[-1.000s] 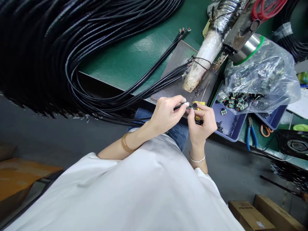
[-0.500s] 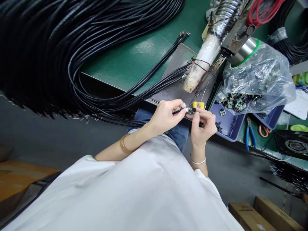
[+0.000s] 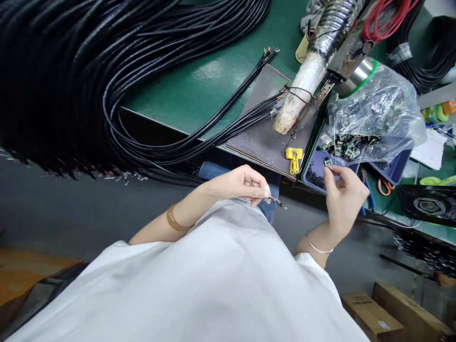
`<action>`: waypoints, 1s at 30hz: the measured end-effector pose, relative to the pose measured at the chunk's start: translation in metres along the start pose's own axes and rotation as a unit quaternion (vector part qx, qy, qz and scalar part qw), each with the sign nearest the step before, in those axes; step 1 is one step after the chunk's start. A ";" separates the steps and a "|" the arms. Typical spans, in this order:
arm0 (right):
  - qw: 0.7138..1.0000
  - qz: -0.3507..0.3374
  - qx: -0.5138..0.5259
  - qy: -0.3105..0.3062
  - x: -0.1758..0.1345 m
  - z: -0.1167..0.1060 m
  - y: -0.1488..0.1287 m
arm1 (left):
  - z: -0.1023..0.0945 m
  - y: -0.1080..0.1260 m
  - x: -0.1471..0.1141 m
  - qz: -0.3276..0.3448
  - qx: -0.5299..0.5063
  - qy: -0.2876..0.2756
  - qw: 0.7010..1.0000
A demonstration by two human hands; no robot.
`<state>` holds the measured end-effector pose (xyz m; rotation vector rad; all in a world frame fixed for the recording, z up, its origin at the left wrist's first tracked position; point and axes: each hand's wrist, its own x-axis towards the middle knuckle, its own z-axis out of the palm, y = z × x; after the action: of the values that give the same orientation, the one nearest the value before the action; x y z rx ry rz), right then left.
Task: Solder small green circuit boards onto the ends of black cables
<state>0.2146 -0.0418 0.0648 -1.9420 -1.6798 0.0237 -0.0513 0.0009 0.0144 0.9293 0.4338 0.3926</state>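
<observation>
My left hand (image 3: 245,184) is closed above my lap, with pale finger covers on its tips. It pinches a black cable whose coloured wire ends (image 3: 276,202) stick out to the right, with a small dark part at their tip. My right hand (image 3: 344,194) hangs over the front of the purple tray (image 3: 309,156), thumb and forefinger together. A thin strand, apparently solder wire (image 3: 334,137), runs down to those fingertips from near the metal spool (image 3: 358,78). Between the hands, a yellow clip (image 3: 294,159) sits at the edge of the dark plate (image 3: 256,137).
A soldering iron (image 3: 302,118) slants over the plate beside a white wrapped tube (image 3: 295,95). Small circuit boards (image 3: 347,147) spill from a clear bag (image 3: 384,109). Pliers (image 3: 369,194) and orange-handled scissors (image 3: 384,186) lie right. Black cables (image 3: 142,71) cover the left bench.
My hands have separated. My left hand has come down towards my lap with the cable end; my right hand has moved right to the tray, and the yellow clip now shows fully.
</observation>
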 end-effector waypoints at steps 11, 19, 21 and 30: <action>0.990 0.011 -0.019 -0.141 0.027 0.024 0.043 | 0.019 0.001 0.018 0.103 0.013 0.203 0.974; 0.965 0.079 0.241 0.062 -0.009 0.016 -0.012 | 0.016 -0.012 0.026 0.152 0.055 0.254 0.954; 0.960 0.059 0.272 -0.009 -0.018 0.022 -0.028 | 0.020 -0.015 0.028 0.169 0.074 0.277 0.943; 0.957 0.034 0.280 -0.063 -0.032 0.055 -0.051 | 0.022 -0.022 0.034 0.224 0.139 0.345 0.901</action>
<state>0.1414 -0.0465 0.0293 -1.5841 -1.4738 0.5962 -0.0080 -0.0092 0.0012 1.1570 0.9455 1.1220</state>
